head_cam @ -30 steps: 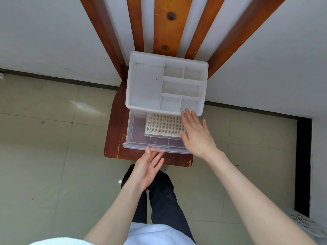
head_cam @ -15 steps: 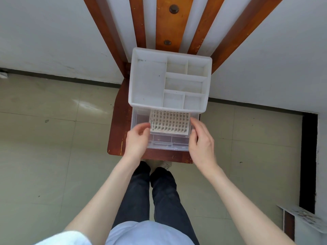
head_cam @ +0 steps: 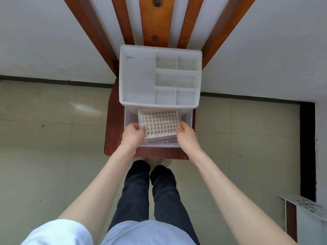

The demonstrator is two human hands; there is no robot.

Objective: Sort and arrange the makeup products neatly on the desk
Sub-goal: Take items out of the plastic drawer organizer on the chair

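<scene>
A white organizer box [head_cam: 138, 80] with several empty top compartments stands on a brown wooden chair seat [head_cam: 113, 135]. Its clear drawer [head_cam: 188, 119] is pulled out toward me. Inside the drawer lies a white grid insert [head_cam: 159, 123] with many small square cells, its near edge tilted up. My left hand [head_cam: 132, 135] grips the insert's near left corner. My right hand [head_cam: 185, 137] grips its near right corner. No makeup products are visible.
The chair's wooden back slats [head_cam: 154, 20] rise against a white wall. Beige floor tiles [head_cam: 53, 138] surround the chair. A white shelf edge with a printed sheet [head_cam: 304, 206] sits at the lower right. My legs and shoes [head_cam: 159, 161] are below the seat.
Both hands went from open near the drawer to gripping the grid insert at its two near corners. The insert's near edge has lifted and tilted.
</scene>
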